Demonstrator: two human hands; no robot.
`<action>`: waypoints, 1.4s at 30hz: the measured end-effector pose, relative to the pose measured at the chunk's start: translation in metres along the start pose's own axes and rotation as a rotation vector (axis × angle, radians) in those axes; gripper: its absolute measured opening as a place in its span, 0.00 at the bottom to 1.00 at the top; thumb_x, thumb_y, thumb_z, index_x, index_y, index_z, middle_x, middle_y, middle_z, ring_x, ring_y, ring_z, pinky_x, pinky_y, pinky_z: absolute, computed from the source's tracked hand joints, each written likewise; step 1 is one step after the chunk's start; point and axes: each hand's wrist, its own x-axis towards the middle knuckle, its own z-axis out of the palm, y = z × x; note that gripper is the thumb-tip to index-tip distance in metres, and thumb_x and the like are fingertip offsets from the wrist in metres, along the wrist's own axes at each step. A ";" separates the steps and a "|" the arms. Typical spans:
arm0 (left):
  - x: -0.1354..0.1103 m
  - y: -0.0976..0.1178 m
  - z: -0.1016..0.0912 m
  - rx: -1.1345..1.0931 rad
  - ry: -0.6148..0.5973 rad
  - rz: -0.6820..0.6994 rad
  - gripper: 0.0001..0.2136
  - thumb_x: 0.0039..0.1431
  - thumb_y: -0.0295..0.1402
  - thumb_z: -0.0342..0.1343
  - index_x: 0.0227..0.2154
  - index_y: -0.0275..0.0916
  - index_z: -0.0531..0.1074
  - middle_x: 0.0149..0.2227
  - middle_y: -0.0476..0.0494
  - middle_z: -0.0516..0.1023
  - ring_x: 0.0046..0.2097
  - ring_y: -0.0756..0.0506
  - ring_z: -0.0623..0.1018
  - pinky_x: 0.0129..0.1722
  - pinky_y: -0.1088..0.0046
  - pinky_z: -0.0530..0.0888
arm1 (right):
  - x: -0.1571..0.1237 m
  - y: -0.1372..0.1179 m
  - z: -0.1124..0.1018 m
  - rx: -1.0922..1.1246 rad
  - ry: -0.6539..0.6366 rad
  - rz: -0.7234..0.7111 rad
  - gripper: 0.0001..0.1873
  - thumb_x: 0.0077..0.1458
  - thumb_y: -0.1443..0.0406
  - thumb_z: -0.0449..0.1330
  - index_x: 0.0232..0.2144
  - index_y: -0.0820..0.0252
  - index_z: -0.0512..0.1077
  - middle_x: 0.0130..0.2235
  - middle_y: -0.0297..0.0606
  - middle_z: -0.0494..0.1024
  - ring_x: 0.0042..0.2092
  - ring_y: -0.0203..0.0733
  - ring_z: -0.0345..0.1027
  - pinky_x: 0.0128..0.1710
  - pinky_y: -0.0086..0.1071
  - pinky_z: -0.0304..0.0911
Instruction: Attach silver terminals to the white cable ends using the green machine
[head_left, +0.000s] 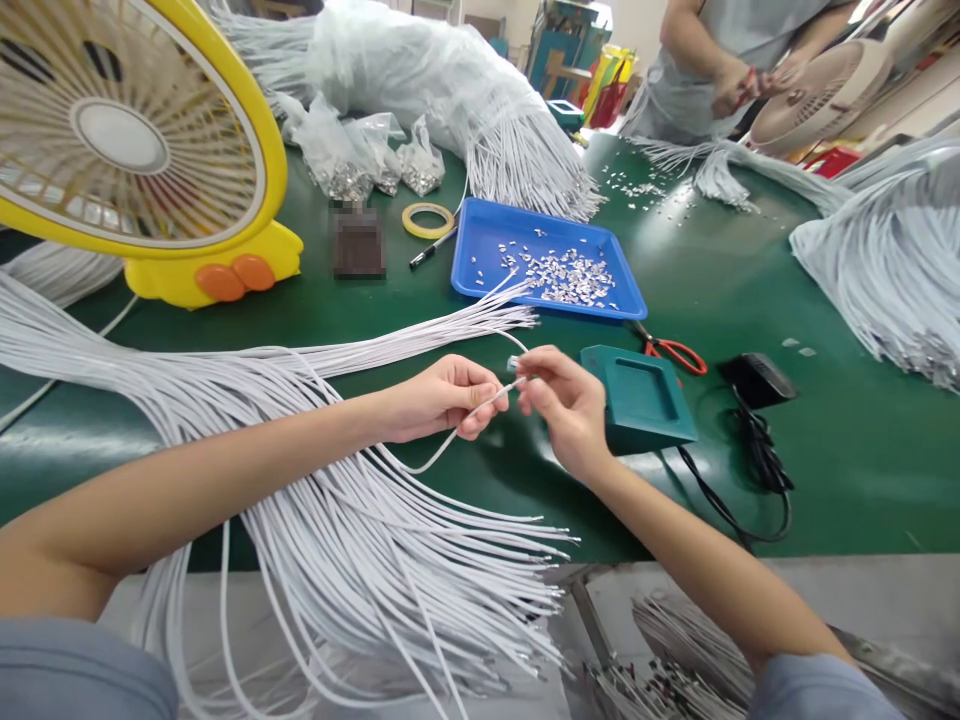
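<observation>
My left hand (454,395) pinches a thin white cable (439,455) between thumb and fingers, near its end. Just to the right, my right hand (566,405) has its fingers curled together at the cable's tip. A small, pale, shiny piece (513,362) shows at those fingertips, too small to name surely. Under my left forearm spreads a big bundle of white cables (360,520), its loose ends hanging over the table's front edge. Behind my hands, another sheaf of white cables (420,335) reaches the blue tray (517,215), which holds many small metal pieces (574,278).
A green device (649,395) with a shallow recess sits right of my hands, by red-handled scissors (675,355) and a black adapter (757,380). A yellow fan (214,270) stands left. Behind are tape (427,220), a pen (433,248) and bagged parts (352,160). A co-worker (720,80) works opposite.
</observation>
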 end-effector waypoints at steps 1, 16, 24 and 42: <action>0.000 0.000 0.000 -0.001 0.000 -0.002 0.12 0.53 0.36 0.66 0.29 0.29 0.76 0.20 0.49 0.70 0.19 0.56 0.68 0.20 0.82 0.65 | 0.000 0.001 0.001 0.006 -0.070 0.036 0.09 0.55 0.62 0.65 0.39 0.56 0.76 0.37 0.37 0.71 0.34 0.35 0.65 0.26 0.27 0.62; -0.001 0.002 -0.003 0.075 0.004 -0.068 0.11 0.53 0.34 0.66 0.31 0.28 0.77 0.23 0.47 0.73 0.20 0.56 0.71 0.20 0.82 0.68 | 0.000 0.007 -0.002 -0.033 -0.218 -0.099 0.01 0.57 0.68 0.62 0.33 0.57 0.74 0.32 0.34 0.70 0.33 0.33 0.66 0.29 0.28 0.61; -0.001 0.003 -0.002 0.163 0.012 -0.082 0.13 0.51 0.36 0.67 0.28 0.28 0.77 0.20 0.47 0.74 0.20 0.54 0.73 0.21 0.82 0.70 | 0.000 0.000 -0.001 -0.112 -0.118 -0.149 0.03 0.58 0.68 0.61 0.30 0.58 0.72 0.30 0.34 0.68 0.31 0.33 0.62 0.27 0.28 0.58; 0.000 0.001 0.000 0.215 0.113 -0.013 0.13 0.49 0.36 0.69 0.27 0.30 0.76 0.21 0.47 0.76 0.22 0.54 0.75 0.23 0.81 0.73 | -0.003 -0.005 0.004 0.045 0.052 0.068 0.18 0.47 0.69 0.69 0.40 0.55 0.70 0.31 0.30 0.76 0.34 0.34 0.72 0.31 0.26 0.69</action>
